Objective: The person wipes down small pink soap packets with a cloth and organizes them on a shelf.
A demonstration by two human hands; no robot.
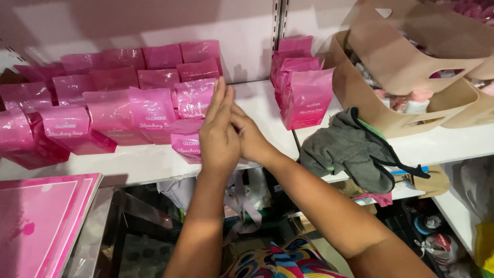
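Evidently left hand (218,131) lay flat, fingers straight, grip released, pressed against pink soap packet (194,98) on shelf (128,163); right hand (250,135) behind it, grip unclear.

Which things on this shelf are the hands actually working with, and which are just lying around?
In hand:
- left hand and right hand, pressed against the big group of pink packets
- smaller stack of pink packets to the right

Lying about:
- grey cloth
- beige baskets holding bottles
- pink folders
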